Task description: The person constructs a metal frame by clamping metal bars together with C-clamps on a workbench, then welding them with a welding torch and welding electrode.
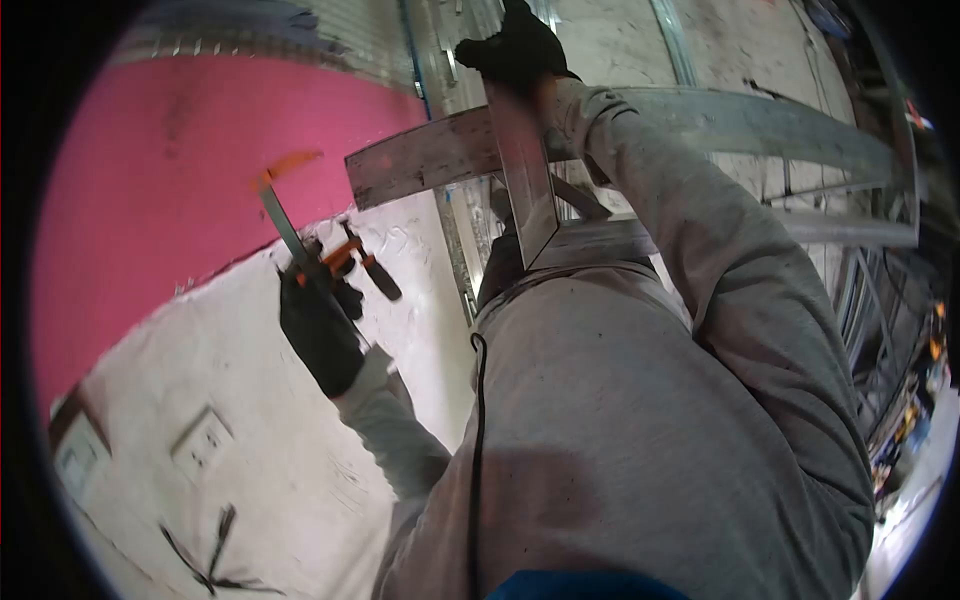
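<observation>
My left hand, in a black glove, is closed around the bar of an F-clamp in front of the wall. The clamp's orange fixed jaw points up and away. Its orange sliding jaw and dark screw handle stick out to the right of my fingers. My right hand, also gloved in black, is at the upper end of a square metal tube in a welded metal frame. The fingers appear wrapped over the tube, though their far side is hidden. A mitred corner of the frame lies close to my waist.
A wide metal bar crosses behind the tube and extends to the right. The wall on the left is pink and white, with outlet boxes and loose black wires. Metal lengths and clutter stand at right.
</observation>
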Motion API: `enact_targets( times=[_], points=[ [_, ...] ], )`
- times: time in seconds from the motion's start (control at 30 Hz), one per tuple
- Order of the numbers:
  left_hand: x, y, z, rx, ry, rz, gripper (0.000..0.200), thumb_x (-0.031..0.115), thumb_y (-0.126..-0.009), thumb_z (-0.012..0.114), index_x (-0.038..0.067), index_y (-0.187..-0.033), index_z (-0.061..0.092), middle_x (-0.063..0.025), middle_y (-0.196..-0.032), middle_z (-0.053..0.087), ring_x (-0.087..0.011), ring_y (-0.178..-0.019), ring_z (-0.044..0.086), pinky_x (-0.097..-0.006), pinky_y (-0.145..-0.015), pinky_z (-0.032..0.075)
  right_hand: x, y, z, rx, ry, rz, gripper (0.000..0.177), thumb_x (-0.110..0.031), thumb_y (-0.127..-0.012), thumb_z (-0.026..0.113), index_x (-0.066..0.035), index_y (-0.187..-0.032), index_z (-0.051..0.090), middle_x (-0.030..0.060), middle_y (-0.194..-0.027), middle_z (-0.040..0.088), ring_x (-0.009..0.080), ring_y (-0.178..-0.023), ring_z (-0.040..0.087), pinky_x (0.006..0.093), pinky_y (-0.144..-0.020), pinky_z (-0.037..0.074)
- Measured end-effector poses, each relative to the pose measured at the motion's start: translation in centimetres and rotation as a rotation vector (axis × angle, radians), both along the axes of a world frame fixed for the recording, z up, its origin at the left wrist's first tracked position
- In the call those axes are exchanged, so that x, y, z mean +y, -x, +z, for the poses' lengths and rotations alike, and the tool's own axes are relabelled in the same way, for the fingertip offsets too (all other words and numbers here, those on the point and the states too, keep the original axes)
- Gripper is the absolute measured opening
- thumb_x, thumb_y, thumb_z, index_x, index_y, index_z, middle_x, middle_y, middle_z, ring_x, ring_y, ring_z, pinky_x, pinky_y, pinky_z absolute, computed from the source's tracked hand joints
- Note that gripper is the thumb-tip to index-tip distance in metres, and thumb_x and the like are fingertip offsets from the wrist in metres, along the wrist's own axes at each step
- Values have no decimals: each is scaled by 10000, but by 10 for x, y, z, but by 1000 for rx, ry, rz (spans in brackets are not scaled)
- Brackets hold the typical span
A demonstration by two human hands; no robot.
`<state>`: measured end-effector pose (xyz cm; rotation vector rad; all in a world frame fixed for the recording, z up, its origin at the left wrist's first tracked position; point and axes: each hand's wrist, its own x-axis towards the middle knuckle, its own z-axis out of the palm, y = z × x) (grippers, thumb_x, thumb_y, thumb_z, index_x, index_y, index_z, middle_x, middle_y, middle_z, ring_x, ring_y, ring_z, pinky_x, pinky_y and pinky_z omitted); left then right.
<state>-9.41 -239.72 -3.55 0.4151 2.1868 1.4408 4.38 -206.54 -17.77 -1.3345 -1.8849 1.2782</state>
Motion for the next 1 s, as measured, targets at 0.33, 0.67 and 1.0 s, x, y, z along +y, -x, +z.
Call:
enact_targets(
  times=[0.33, 0.67, 1.0],
  points=[
    [110, 72, -26, -147, -239, -450, 543, 249, -1151, 511, 103, -1653, 363, -208, -1132, 743, -144, -801, 689, -284, -654, 546, 9, 3, -29, -21, -211, -42, 1112, -479, -786, 864, 98, -1591, 359, 210, -1103, 762, 313, -983, 742, 421, -914, 570],
    [142, 141, -44, -924, -697, -677, 546, 242, -1121, 520, -5, -1593, 399, -329, -1408, 589, -425, -1138, 708, -514, -951, 627, 10, -5, -9, 46, -247, 63, 1020, -424, -806, 887, 59, -1572, 420, 281, -1385, 656, 371, -1255, 648, 432, -1075, 506],
    [169, 139, -69, -547, -619, -795, 459, 169, -1051, 657, -34, -1437, 514, -282, -1271, 691, -415, -1111, 741, -494, -936, 644, 3, -2, 12, 226, 2, 160, 812, -266, -874, 856, 0, -1535, 467, 158, -1344, 665, 251, -1218, 626, 395, -1048, 504]
  ],
)
